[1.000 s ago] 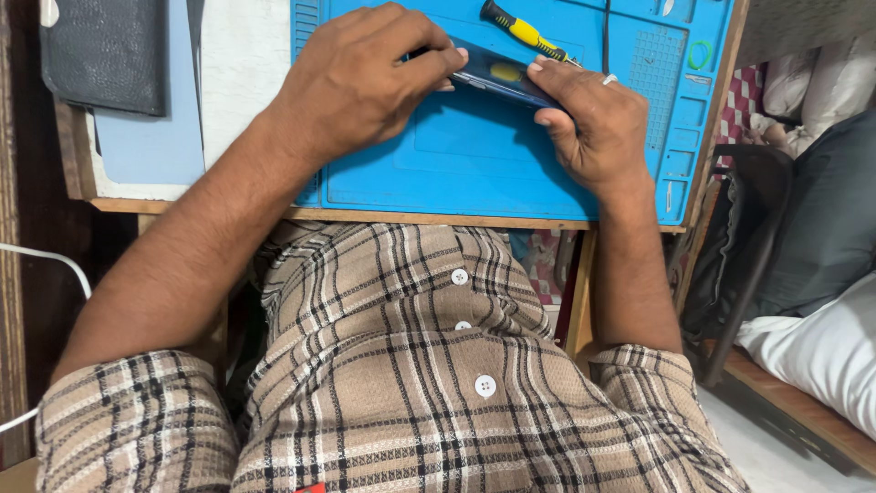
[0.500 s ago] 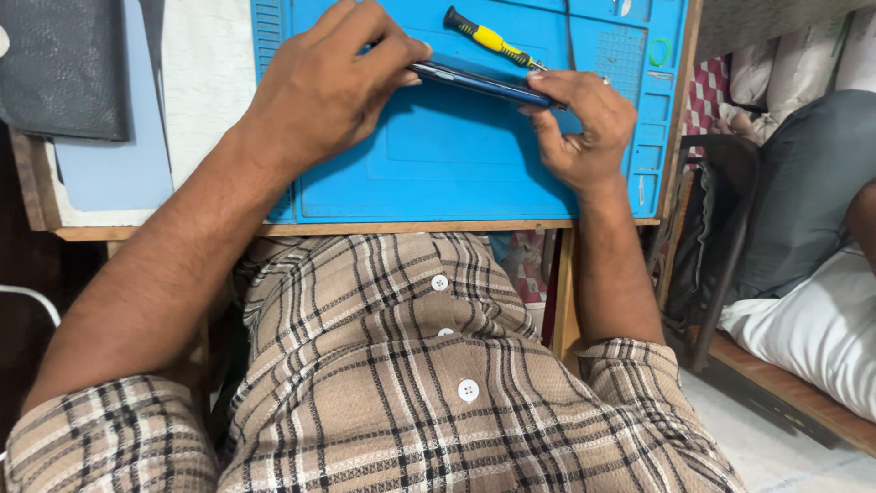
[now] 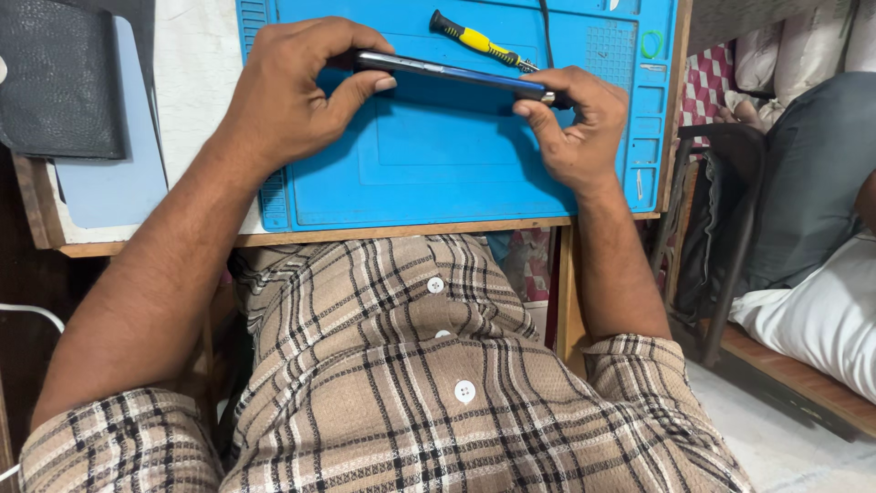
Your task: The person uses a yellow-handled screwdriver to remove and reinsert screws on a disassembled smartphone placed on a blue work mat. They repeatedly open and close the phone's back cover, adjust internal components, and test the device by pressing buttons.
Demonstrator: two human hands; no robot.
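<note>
Since a moment ago the phone [image 3: 456,73] has tipped up onto its edge above the blue mat [image 3: 438,164], left hand [image 3: 292,100] and right hand [image 3: 575,128] fingers pinching its ends, screwdriver [image 3: 479,41] lying just behind.

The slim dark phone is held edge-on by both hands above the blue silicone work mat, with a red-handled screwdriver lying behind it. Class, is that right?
Not quite: the head view shows the screwdriver has a yellow-and-black handle, not red. Both the left hand and right hand hold the slim dark phone edge-on above the blue silicone work mat.
</note>
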